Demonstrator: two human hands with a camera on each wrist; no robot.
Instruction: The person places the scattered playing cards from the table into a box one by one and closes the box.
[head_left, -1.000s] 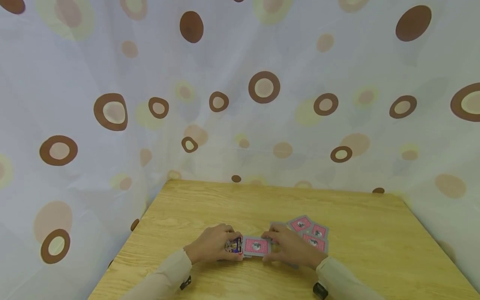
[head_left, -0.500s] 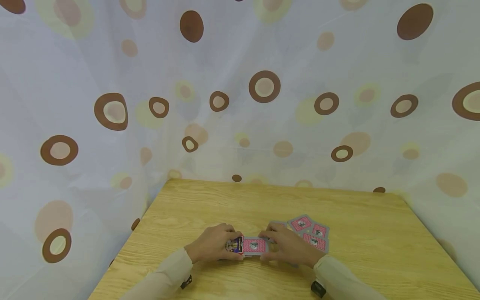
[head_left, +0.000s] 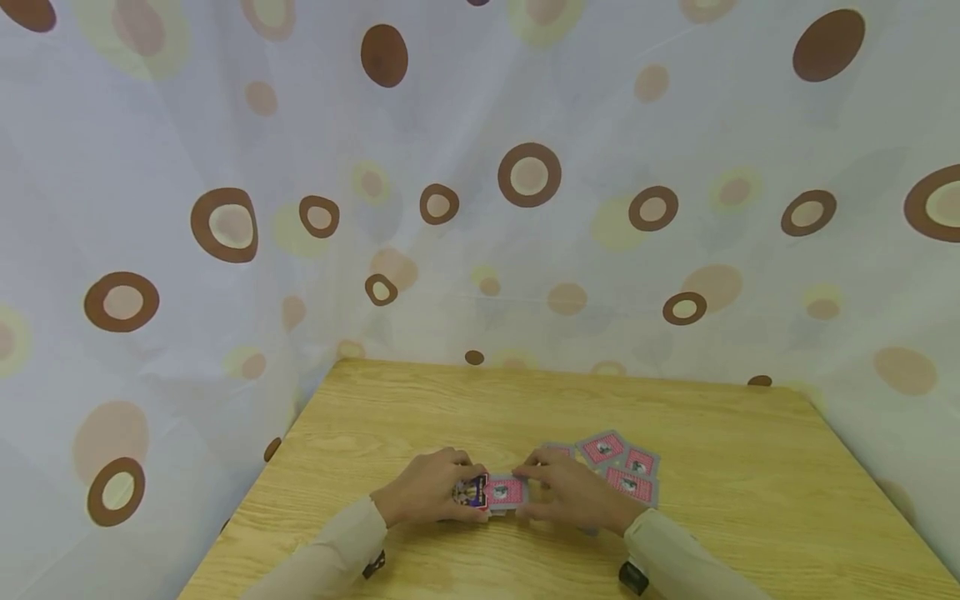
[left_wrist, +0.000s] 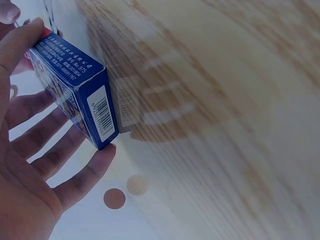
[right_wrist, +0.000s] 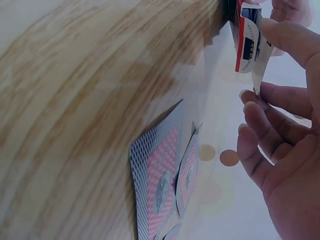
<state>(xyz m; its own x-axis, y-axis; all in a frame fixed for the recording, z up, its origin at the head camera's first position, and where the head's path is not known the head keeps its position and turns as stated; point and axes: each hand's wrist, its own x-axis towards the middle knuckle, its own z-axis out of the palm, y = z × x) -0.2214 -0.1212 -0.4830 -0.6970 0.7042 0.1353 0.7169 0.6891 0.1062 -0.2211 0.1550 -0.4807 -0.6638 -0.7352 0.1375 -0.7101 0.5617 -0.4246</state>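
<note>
Red-backed playing card (head_left: 507,492), one: at open end of blue card box (head_left: 470,492), box at its nine o'clock. Right hand (head_left: 576,493): curled to card's width, pinching it. Left hand (head_left: 424,490): curled round box. Loose playing cards (head_left: 630,484): three o'clock, on wooden table (head_left: 435,408).

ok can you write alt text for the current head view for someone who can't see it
A person's left hand holds a dark blue card box while the right hand pinches a red-backed playing card at the box's open end, at a wooden table. More red-backed cards lie overlapping beside the right hand, with a spotted white backdrop behind.
</note>
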